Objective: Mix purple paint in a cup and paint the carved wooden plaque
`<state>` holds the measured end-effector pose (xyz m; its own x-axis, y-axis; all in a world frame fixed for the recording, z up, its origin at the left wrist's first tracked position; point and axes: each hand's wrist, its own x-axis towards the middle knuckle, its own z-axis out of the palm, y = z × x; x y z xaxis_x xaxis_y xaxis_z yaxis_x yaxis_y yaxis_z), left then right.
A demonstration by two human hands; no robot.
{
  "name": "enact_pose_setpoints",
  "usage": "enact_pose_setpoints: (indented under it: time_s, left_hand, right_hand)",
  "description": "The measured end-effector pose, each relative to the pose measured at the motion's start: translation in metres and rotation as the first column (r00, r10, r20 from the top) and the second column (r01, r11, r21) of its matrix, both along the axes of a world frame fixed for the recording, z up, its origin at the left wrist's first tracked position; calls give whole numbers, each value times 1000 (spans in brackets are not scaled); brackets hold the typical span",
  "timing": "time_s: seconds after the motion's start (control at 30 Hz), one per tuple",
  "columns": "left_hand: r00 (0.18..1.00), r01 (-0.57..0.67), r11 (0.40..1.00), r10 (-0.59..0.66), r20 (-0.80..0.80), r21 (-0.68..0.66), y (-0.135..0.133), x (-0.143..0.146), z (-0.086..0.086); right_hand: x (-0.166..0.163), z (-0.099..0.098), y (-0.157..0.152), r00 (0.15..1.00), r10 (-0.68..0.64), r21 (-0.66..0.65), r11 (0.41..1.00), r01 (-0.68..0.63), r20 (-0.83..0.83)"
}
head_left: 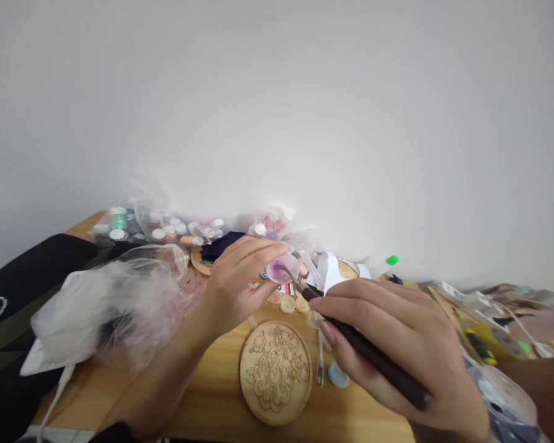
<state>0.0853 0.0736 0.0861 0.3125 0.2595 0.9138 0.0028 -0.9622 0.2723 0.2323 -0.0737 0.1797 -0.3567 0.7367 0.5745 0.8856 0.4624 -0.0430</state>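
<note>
My left hand (240, 277) is closed around a small translucent cup (283, 269) with something pink-purple in it, tilted so its mouth faces me. Between the fingers of my right hand (396, 338) lies a dark-handled palette knife (378, 354). Its thin metal tip reaches into the cup. Below both hands a round wooden board (275, 372) with raised floral line-work rests on the table. Small cups of pale yellow (288, 304) and orange paint (302, 304) stand just under the held cup. A light-blue cup (338, 374) sits beside my right hand, partly covered by it.
Crumpled clear plastic bags (152, 301) and a white power adapter or box (34, 360) with a cable occupy the left. Bagged paint bottles (118, 221) line the wall. Thin brushes or sticks (321, 363) lie right of the board. More clutter (493, 320) fills the far right.
</note>
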Motion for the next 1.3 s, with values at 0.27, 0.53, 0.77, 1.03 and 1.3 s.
enact_pose_setpoints:
  time_s: [0.27,0.53,0.77,1.03,1.3]
  left_hand:
    - [1000,-9,1000,10,-18,21,0,0,-2]
    - [1000,-14,1000,15,-17,10,-1,0,0]
    - [1000,-17,1000,17,-3,7,-2,0,1]
    - [1000,-27,999,27,-12,24,0,-1,-2]
    - [998,-56,998,57,-22,33,1,-1,-1]
  right_hand:
    - [2,0,-1,1000,-3,17,1000,3,-6]
    - [0,0,-1,999,-24,11,1000,25,-32]
    - [-2,1,-1,998,-20,9,1000,21,-52]
    - [4,1,0,997,47,26,999,-46,-63]
    - [0,5,-3,1000,-4,16,1000,4,-10]
